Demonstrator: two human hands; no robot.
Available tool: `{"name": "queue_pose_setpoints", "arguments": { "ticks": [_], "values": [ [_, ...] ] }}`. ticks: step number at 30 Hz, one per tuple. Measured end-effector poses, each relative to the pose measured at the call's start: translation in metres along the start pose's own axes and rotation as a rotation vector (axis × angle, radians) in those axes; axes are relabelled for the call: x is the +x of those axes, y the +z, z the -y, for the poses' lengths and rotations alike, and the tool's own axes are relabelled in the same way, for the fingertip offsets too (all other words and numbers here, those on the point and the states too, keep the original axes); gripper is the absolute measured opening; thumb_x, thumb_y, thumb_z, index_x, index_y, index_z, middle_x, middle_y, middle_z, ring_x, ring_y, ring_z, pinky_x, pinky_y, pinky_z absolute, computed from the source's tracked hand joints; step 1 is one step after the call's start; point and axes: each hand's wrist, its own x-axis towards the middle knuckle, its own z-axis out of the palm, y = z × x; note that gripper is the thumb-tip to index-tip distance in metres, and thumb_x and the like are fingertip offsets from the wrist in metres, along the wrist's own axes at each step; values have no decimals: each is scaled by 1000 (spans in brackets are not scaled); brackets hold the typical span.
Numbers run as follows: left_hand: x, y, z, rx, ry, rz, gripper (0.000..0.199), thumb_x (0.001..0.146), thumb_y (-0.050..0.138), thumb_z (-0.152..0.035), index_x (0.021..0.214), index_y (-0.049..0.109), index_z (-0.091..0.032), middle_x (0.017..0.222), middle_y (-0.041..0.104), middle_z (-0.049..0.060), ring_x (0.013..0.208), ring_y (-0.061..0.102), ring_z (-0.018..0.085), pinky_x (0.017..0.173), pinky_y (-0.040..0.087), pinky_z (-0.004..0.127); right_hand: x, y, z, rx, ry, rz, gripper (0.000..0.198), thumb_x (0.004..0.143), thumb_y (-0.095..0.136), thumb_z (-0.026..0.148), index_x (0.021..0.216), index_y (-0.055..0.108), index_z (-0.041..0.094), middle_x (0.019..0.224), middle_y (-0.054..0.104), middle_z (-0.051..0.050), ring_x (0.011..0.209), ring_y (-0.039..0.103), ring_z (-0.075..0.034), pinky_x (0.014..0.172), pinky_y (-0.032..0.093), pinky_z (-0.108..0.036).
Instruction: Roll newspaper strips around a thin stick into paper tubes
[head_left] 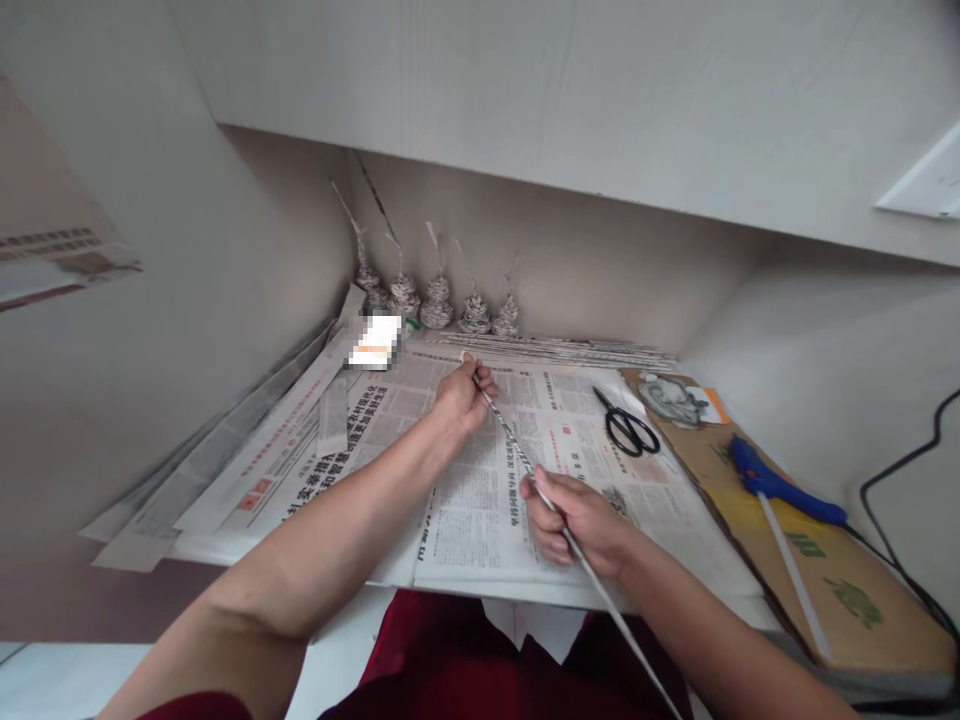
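Note:
A thin rolled newspaper tube (505,428) slants between my two hands over the newspaper-covered table (469,500). My left hand (465,393) is closed around its far end. Nearer to me, my right hand (566,520) pinches the tube between thumb and fingers. From there a paler length of it runs down past my right forearm and out of view at the bottom. Black-handled scissors (630,428) lie on the newspaper to the right of my hands, touching neither.
Several woven paper gourd shapes (436,303) stand along the back wall, with rolled paper tubes (585,352) beside them. Paper strips (247,440) are stacked at left. A blue glue gun (780,485) rests on cardboard (847,600) at right, its cord trailing. An overhanging cabinet (525,100) is above.

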Motion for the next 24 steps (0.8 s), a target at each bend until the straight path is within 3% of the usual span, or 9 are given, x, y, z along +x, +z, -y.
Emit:
{"name": "queue_pose_setpoints", "arguments": {
  "ticks": [4, 6, 8, 12, 15, 17, 20, 24],
  "values": [
    [0, -2, 5, 13, 26, -25, 27, 92, 41, -24, 67, 42, -15, 51, 36, -5, 39, 31, 5, 40, 29, 15, 9, 2, 12, -563, -223, -316, 31, 86, 44, 51, 83, 51, 21, 62, 46, 3, 47, 44, -10, 44, 34, -22],
    [-1, -2, 7, 17, 12, -19, 28, 92, 41, -26, 66, 41, -15, 50, 34, -5, 38, 30, 5, 40, 28, 15, 13, 3, 15, -669, -309, -371, 29, 86, 46, 47, 74, 50, 20, 65, 48, 1, 53, 44, -10, 46, 33, -22],
    [-2, -2, 7, 18, -17, 16, 31, 92, 40, -28, 64, 39, -16, 48, 30, -6, 37, 28, 4, 38, 24, 15, 17, 3, 16, -505, -263, -316, 30, 87, 43, 47, 74, 48, 21, 60, 44, 3, 48, 40, -10, 43, 30, -21],
    [-5, 0, 5, 0, -61, 65, 30, 92, 39, -26, 64, 38, -16, 49, 25, -7, 36, 24, 4, 36, 18, 16, 17, 5, 9, 152, -23, 33, 28, 88, 41, 49, 77, 41, 23, 49, 21, 9, 36, 18, -7, 33, 18, -19],
    [-6, 1, 4, -7, -106, 90, 30, 92, 39, -24, 64, 37, -16, 49, 24, -7, 36, 24, 4, 36, 18, 16, 14, 7, 6, 311, 43, 173, 27, 87, 46, 48, 77, 40, 23, 48, 19, 10, 36, 16, -7, 32, 18, -19],
    [-7, 1, 5, 1, -110, 91, 30, 92, 39, -25, 64, 38, -16, 49, 26, -7, 36, 25, 5, 36, 20, 16, 15, 8, 8, 220, 31, 101, 29, 86, 45, 51, 80, 44, 22, 49, 25, 10, 37, 25, -7, 33, 25, -19],
    [-8, 0, 10, 30, -59, 45, 29, 92, 39, -26, 65, 39, -16, 50, 32, -5, 38, 30, 6, 39, 27, 17, 22, 7, 17, -130, -81, -116, 35, 85, 43, 56, 88, 48, 22, 54, 37, 7, 42, 40, -9, 40, 33, -22],
    [-11, -1, 18, 62, -43, 16, 29, 91, 42, -29, 66, 41, -16, 51, 36, -4, 40, 32, 6, 42, 32, 17, 35, 5, 24, -598, -286, -351, 29, 82, 54, 47, 73, 48, 20, 59, 46, 3, 51, 43, -10, 48, 32, -23]
  ]
}}
